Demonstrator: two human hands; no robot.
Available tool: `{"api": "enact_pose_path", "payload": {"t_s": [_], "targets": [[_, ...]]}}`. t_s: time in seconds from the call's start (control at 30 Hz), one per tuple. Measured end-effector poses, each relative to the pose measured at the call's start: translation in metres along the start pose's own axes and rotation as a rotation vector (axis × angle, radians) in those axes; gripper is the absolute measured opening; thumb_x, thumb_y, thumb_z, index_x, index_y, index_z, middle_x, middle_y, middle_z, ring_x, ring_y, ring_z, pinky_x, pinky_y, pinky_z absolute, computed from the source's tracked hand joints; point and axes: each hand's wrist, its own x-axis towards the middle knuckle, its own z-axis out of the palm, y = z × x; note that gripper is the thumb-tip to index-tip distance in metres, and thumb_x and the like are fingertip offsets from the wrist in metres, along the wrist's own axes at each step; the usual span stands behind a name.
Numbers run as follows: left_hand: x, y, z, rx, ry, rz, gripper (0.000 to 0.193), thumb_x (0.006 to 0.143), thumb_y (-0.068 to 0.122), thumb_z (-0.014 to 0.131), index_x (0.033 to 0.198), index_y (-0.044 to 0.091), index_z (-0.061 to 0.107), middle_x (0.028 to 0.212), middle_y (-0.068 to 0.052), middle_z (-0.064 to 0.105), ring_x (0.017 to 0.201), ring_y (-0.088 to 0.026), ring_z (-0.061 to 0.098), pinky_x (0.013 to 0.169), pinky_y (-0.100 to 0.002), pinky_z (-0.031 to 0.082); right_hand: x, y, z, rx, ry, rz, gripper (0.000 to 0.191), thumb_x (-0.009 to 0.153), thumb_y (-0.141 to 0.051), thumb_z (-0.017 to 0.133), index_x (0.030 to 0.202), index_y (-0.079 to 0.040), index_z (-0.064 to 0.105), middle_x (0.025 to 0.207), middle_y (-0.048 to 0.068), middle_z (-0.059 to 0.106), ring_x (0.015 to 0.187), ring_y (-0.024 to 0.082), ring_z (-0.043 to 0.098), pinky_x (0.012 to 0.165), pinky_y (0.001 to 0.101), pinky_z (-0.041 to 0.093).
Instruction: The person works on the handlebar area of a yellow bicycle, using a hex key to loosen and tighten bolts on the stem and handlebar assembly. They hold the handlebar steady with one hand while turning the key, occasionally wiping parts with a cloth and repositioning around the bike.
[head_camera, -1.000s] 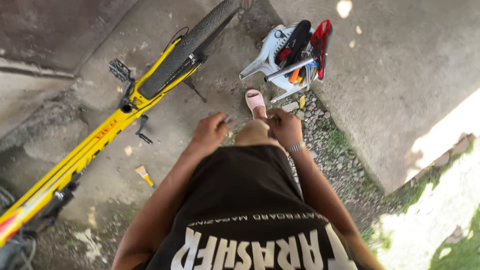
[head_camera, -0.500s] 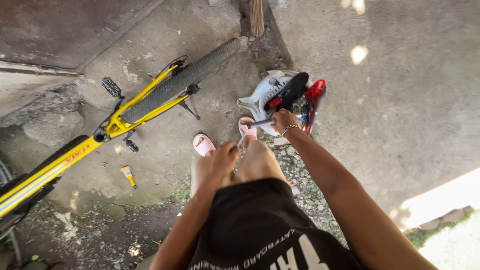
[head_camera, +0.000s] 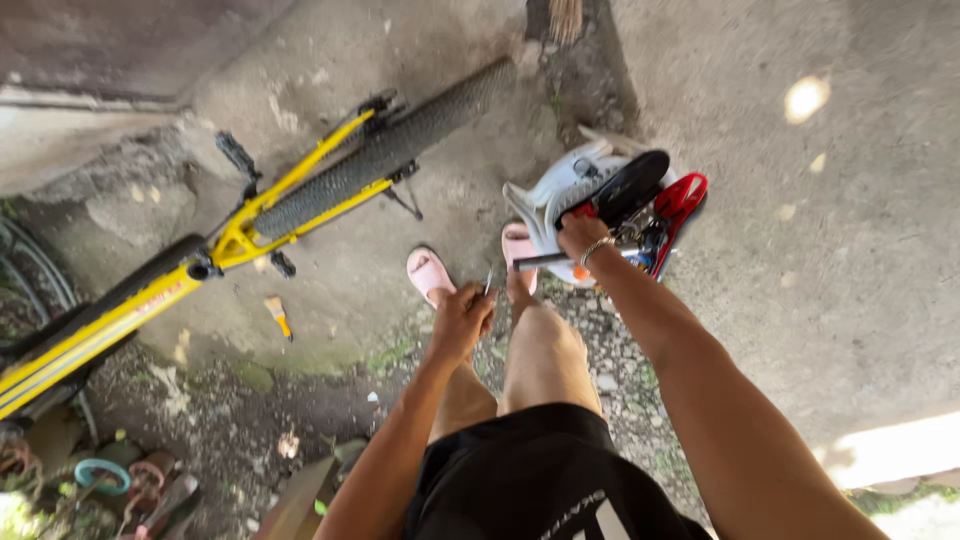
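Far left of the concrete floor: the yellow bicycle lies on its side, glossy tube frame, knobbed black tyre running up toward the top middle, a black pedal sticking out above the frame. Just below the frame, a small brush with a yellow handle lies flat on rough, stained concrete; gravel and moss begin under it.

Centre: your left hand is curled narrow around a thin metal tool, its slim shaft poking up past the knuckles. Your feet in pale pink slides stand just beyond it.

Right of centre: your right hand, bracelet on the wrist, is closed on a dark bar-shaped tool handle that sticks out to the left. The hand sits over the white plastic holder, a moulded, curved shell packed with tools, a black padded piece and a red loop on its right side. The holder rests on the floor by the gravel strip, near the upper middle of the view.

Change against half a second ago: your right hand was already at the holder and remains there; your left hand has lifted off the knee and now shows the tool shaft.
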Motion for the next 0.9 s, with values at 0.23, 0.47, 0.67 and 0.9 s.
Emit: {"api": "enact_pose_path", "payload": {"t_s": [0.23, 0.47, 0.67, 0.9], "targets": [[0.007, 0.012, 0.005, -0.096, -0.032, -0.001, 0.022, 0.101, 0.021, 0.065, 0.099, -0.001, 0.067, 0.068, -0.001, 0.061, 0.052, -0.008, 0.056, 0.046, -0.025, 0.043, 0.000, 0.003, 0.002, -0.016, 0.009, -0.055, 0.015, 0.088, -0.015, 0.065, 0.087, -0.014, 0.079, 0.107, 0.011, 0.065, 0.098, 0.030, 0.072, 0.077, 0.0433, 0.061], [0.014, 0.011, 0.002, -0.056, -0.045, -0.038, 0.022, 0.100, 0.021, 0.065, 0.099, -0.001, 0.066, 0.068, -0.003, 0.062, 0.050, -0.009, 0.056, 0.044, -0.027, 0.043, 0.004, 0.003, 0.004, -0.023, 0.075, -0.141, 0.010, 0.087, -0.014, 0.065, 0.086, -0.014, 0.075, 0.105, 0.009, 0.064, 0.096, 0.029, 0.071, 0.080, 0.0431, 0.060], [0.007, -0.001, -0.004, 0.000, -0.015, -0.089, 0.018, 0.097, 0.021, 0.064, 0.101, 0.004, 0.069, 0.068, -0.001, 0.063, 0.054, -0.008, 0.056, 0.049, -0.025, 0.046, -0.001, 0.003, 0.005, 0.100, 0.092, -0.204, 0.009, 0.089, -0.012, 0.065, 0.097, -0.013, 0.068, 0.105, 0.007, 0.062, 0.095, 0.028, 0.070, 0.075, 0.0436, 0.058], [0.001, -0.023, -0.013, 0.274, 0.061, -0.025, 0.018, 0.084, 0.019, 0.070, 0.087, 0.001, 0.070, 0.064, -0.006, 0.066, 0.057, -0.012, 0.059, 0.056, -0.033, 0.047, -0.019, -0.004, -0.002, 0.247, 0.292, -0.286, 0.020, 0.085, -0.009, 0.068, 0.104, -0.014, 0.062, 0.102, 0.004, 0.065, 0.093, 0.028, 0.068, 0.070, 0.0432, 0.055]]}}
